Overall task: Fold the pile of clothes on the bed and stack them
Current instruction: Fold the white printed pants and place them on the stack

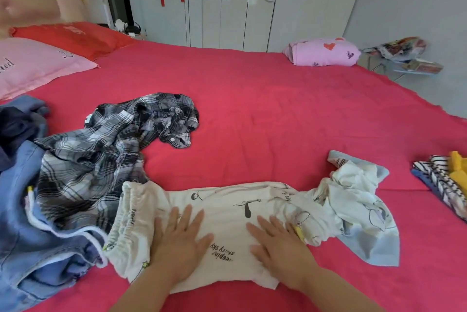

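We flatten the white pants (227, 213) at lower centre of the frame.
Our left hand (180, 238) and right hand (276, 241) press flat, fingers spread, gripping nothing. The cloth looks light, soft, prone to creasing; we judge the waistband and crumpled legs best to pinch.

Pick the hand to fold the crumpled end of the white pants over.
Right, probably. The right hand lies flat on the white pants nearest their crumpled end; the left hand presses by the waistband, so it can anchor.
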Motion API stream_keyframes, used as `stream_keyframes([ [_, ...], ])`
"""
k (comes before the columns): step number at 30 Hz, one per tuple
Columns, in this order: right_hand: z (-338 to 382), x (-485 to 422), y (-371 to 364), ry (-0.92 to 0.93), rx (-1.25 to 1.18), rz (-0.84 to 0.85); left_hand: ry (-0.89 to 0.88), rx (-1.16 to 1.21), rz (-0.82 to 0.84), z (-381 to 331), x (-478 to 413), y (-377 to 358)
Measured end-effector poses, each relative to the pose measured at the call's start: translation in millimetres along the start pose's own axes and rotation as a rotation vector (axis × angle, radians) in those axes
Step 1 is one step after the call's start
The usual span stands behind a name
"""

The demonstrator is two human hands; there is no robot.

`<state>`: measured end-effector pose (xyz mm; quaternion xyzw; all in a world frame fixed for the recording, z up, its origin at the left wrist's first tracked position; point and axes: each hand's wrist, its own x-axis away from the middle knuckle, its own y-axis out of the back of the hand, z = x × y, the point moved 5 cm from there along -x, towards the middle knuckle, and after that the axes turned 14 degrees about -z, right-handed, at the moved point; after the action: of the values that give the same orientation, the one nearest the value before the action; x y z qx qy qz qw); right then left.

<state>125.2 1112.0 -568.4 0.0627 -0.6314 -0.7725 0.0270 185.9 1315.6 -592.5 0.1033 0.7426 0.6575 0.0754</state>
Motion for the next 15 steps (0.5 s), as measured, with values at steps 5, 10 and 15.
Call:
stream_keyframes([
  [5,-24.6,5.2,44.7,0.090,-0.081,-0.379,-0.001,0.022,-0.152,-21.2,-9.1,15.0],
  [10,-94.0,19.3,79.1,-0.086,-0.015,-0.535,-0.238,0.167,-0.294,-105.4,-15.2,30.0],
  [15,-160.9,46.7,83.5,-0.419,0.206,-0.342,-0.234,0.240,-0.195,-162.2,-32.6,13.2],
])
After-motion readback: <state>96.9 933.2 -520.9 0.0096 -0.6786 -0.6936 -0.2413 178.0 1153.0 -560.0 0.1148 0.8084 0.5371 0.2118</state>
